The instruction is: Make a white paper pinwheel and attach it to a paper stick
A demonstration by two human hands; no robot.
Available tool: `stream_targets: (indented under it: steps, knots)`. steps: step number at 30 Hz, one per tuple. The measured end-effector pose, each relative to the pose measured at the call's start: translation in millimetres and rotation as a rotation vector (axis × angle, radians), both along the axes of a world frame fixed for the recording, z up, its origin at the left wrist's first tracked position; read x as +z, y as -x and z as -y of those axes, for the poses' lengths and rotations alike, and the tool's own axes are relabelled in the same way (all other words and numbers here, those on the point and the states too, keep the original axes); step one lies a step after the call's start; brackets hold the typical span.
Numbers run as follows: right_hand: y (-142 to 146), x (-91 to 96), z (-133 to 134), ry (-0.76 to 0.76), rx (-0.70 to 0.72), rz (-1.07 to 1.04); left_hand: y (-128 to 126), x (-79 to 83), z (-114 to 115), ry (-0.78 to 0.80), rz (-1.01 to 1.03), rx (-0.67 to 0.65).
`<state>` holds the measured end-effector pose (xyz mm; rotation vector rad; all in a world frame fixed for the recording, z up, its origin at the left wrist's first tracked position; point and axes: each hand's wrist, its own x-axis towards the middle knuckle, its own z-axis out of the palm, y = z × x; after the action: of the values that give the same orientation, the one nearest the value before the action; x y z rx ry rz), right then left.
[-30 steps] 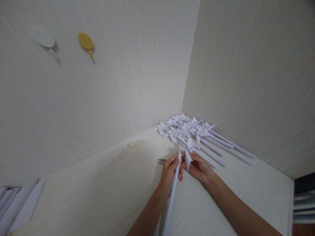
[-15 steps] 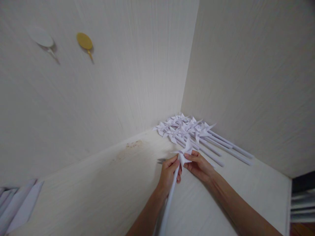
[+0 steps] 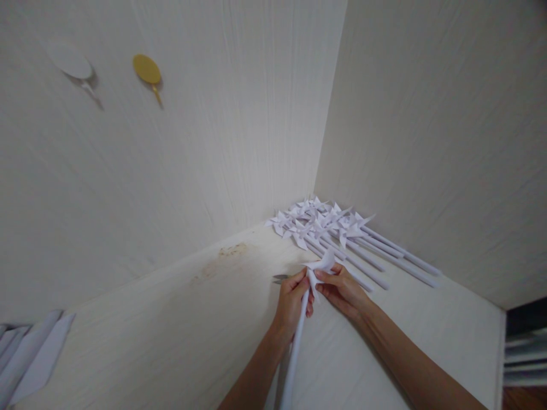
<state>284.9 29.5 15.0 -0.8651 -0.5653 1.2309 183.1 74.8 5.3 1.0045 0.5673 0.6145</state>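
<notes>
A white paper pinwheel point(image 3: 321, 264) is held between my two hands, its long rolled-paper stick point(image 3: 294, 359) slanting down toward me. My left hand point(image 3: 293, 299) is closed around the top of the stick, just under the pinwheel's centre. My right hand point(image 3: 342, 289) pinches one of the blades between thumb and fingers. Beside my left hand, the grey pointed blades of what look like scissors point(image 3: 280, 279) stick out; their other end is hidden behind the hand. Just beyond, several finished-looking pinwheels point(image 3: 316, 222) lie piled with their sticks pointing right.
The pile lies in the corner where two pale walls meet the white tabletop point(image 3: 171, 341). Rolled and flat white paper point(image 3: 36, 359) lies at the left edge. A yellow hook point(image 3: 146, 69) and a white hook point(image 3: 72, 62) are on the wall. Past the right edge are blurred stacked items point(image 3: 526, 356).
The pinwheel has turned slightly in my hands, and its blades now sit differently. My right hand has shifted a little left, closer to the centre. The pile stays as it was.
</notes>
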Motion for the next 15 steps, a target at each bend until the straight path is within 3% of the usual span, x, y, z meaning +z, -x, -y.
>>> stream_targets:
  steps: [15]
  knots:
    - [3.1, 0.6, -4.5, -0.061, -0.082, -0.047, -0.2, 4.4, 1.1, 0.077, 0.108, 0.011]
